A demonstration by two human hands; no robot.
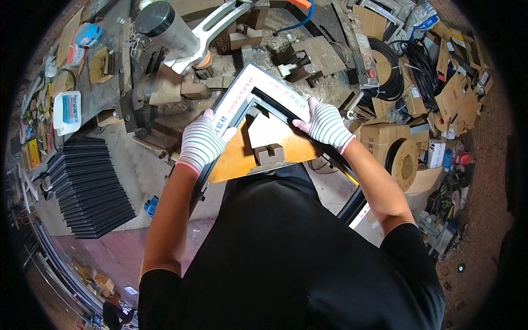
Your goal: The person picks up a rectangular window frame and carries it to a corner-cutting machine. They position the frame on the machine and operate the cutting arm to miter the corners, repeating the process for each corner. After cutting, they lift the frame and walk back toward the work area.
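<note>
Both my hands wear white gloves with green stripes. They grip a dark metal window frame (250, 77), whose corner points away from me and carries white printed film on its face. My left hand (206, 140) is closed round the left bar, and my right hand (325, 126) is closed round the right bar. The bars run back toward my body on both sides. Below the corner is an orange-yellow plate (234, 160) with a pale angled block (268, 131) and a small steel block (269, 154). The corner lies close to the machine's steel blocks.
A grey cylinder (168, 33) on a silver arm (212, 33) stands beyond the frame. Stacked black frame pieces (91, 187) lie at left, below a white jug (67, 113). Black cable coils (385, 66), cardboard boxes (379, 140) and a cable reel (406, 165) crowd the right.
</note>
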